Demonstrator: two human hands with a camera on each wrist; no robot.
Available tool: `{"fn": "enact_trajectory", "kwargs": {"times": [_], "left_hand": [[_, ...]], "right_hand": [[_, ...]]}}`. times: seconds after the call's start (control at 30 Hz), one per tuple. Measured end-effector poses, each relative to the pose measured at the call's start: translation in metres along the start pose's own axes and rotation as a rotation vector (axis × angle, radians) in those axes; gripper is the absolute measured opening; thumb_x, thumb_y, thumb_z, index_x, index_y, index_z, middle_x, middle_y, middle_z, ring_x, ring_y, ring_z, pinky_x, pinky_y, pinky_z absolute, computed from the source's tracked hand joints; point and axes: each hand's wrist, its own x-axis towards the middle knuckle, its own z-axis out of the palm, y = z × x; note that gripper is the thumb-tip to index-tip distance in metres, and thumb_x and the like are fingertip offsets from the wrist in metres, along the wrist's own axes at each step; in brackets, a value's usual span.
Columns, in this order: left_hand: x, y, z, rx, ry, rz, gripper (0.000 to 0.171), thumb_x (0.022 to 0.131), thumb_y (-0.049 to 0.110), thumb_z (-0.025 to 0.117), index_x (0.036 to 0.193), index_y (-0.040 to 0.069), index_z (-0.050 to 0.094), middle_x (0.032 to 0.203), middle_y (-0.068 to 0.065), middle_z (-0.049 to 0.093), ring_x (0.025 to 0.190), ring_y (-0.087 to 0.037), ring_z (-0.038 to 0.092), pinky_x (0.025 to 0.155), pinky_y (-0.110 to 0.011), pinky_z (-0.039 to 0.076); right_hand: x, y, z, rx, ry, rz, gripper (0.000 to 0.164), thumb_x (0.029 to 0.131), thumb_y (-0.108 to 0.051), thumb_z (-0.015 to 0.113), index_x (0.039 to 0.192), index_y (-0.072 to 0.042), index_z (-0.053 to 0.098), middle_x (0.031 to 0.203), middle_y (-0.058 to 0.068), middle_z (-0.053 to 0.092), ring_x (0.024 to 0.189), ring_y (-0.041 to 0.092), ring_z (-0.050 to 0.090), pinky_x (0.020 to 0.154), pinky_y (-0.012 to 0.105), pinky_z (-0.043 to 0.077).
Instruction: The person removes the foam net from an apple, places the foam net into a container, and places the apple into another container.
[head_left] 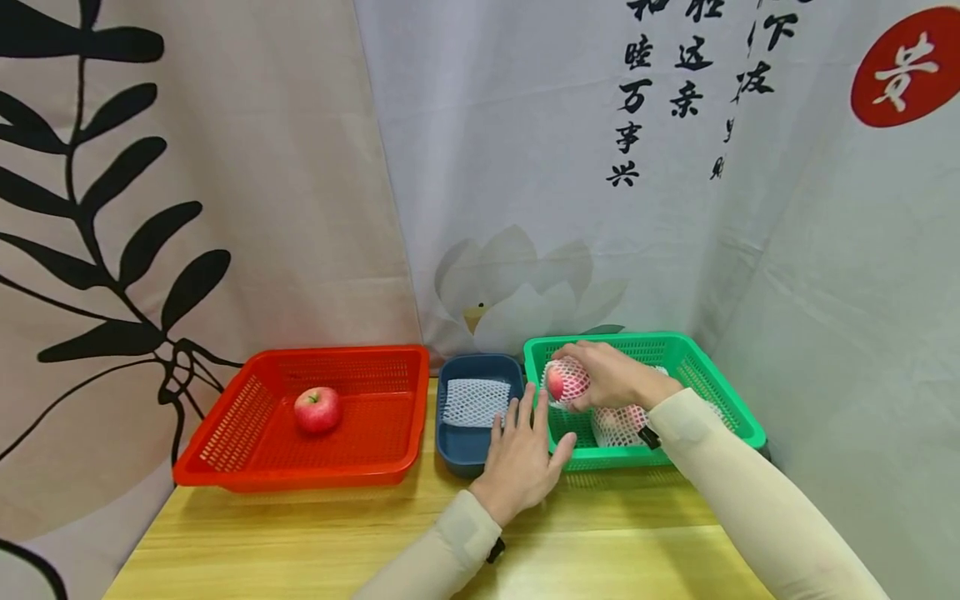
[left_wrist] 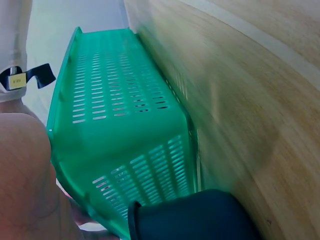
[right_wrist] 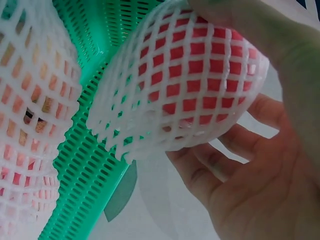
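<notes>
My right hand [head_left: 611, 372] grips an apple [head_left: 557, 382] wrapped in a white foam net [right_wrist: 200, 75], over the left end of the green basket [head_left: 697, 358]. In the right wrist view, thumb and fingers curl round the netted apple. My left hand [head_left: 519, 467] has its fingers spread, between the dark blue container [head_left: 457, 450] and the green basket; whether it touches either is unclear. More netted fruit [right_wrist: 30, 120] lies in the green basket, partly hidden by my right arm.
On the left stands a red basket [head_left: 262, 467] with one bare apple [head_left: 318, 410] inside. An empty foam net [head_left: 474, 402] lies flat in the blue container. All stand on a wooden table [head_left: 300, 542], with a printed curtain [head_left: 525, 167] behind.
</notes>
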Motion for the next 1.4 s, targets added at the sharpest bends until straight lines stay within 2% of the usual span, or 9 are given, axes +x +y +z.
{"fn": "enact_trajectory", "kwargs": {"times": [0.1,0.3,0.53,0.7,1.0,1.23,1.4], "left_hand": [[0.000,-0.001,-0.003,-0.004,0.009,-0.003,0.087,0.122,0.070,0.031,0.187,0.013,0.022,0.197,-0.016,0.017,0.175,-0.054,0.035,0.135,-0.081,0.037],[-0.006,-0.004,-0.008,-0.010,0.068,0.017,0.086,0.122,0.068,0.035,0.187,0.013,0.024,0.195,-0.017,0.025,0.173,-0.051,0.041,0.133,-0.078,0.042],[-0.018,-0.008,-0.023,-0.012,0.127,0.051,0.081,0.123,0.066,0.037,0.184,0.014,0.032,0.193,-0.014,0.031,0.171,-0.044,0.046,0.135,-0.070,0.045],[-0.026,-0.016,-0.032,-0.043,0.187,0.065,0.076,0.123,0.063,0.041,0.182,0.014,0.038,0.187,-0.014,0.042,0.166,-0.043,0.052,0.133,-0.070,0.048],[-0.034,-0.030,-0.047,-0.075,0.252,0.092,0.062,0.121,0.048,0.061,0.175,0.019,0.051,0.171,-0.011,0.059,0.153,-0.034,0.063,0.124,-0.064,0.058],[-0.037,-0.042,-0.057,-0.060,0.331,0.163,0.054,0.117,0.039,0.072,0.165,0.015,0.062,0.161,-0.007,0.066,0.144,-0.028,0.069,0.121,-0.055,0.063],[-0.039,-0.050,-0.065,-0.072,0.365,0.203,0.053,0.115,0.037,0.076,0.162,0.014,0.065,0.158,-0.006,0.067,0.141,-0.026,0.071,0.120,-0.049,0.065]], "right_hand": [[-0.002,-0.004,-0.002,0.002,0.027,0.003,0.084,0.094,-0.029,0.100,0.166,-0.010,0.059,0.166,0.022,0.064,0.149,0.048,0.066,0.115,0.064,0.064],[-0.006,-0.010,-0.001,0.013,0.106,-0.015,0.085,0.093,-0.028,0.101,0.165,-0.011,0.060,0.160,0.022,0.066,0.138,0.043,0.071,0.107,0.058,0.069],[-0.017,-0.018,0.006,0.014,0.186,-0.044,0.087,0.091,-0.026,0.101,0.165,-0.011,0.059,0.156,0.021,0.069,0.137,0.043,0.070,0.104,0.057,0.070],[-0.022,-0.026,0.014,0.012,0.222,-0.063,0.087,0.090,-0.030,0.103,0.164,-0.011,0.061,0.152,0.019,0.071,0.133,0.040,0.072,0.103,0.054,0.070],[-0.025,-0.042,0.026,0.036,0.256,-0.088,0.087,0.088,-0.033,0.104,0.162,-0.013,0.064,0.150,0.015,0.073,0.132,0.037,0.071,0.103,0.053,0.070],[-0.025,-0.053,0.031,0.043,0.267,-0.113,0.087,0.089,-0.033,0.104,0.164,-0.014,0.063,0.151,0.013,0.072,0.130,0.033,0.071,0.100,0.049,0.071],[-0.024,-0.059,0.034,0.056,0.283,-0.140,0.087,0.089,-0.032,0.105,0.163,-0.016,0.063,0.149,0.011,0.072,0.129,0.029,0.071,0.100,0.046,0.071]]}}
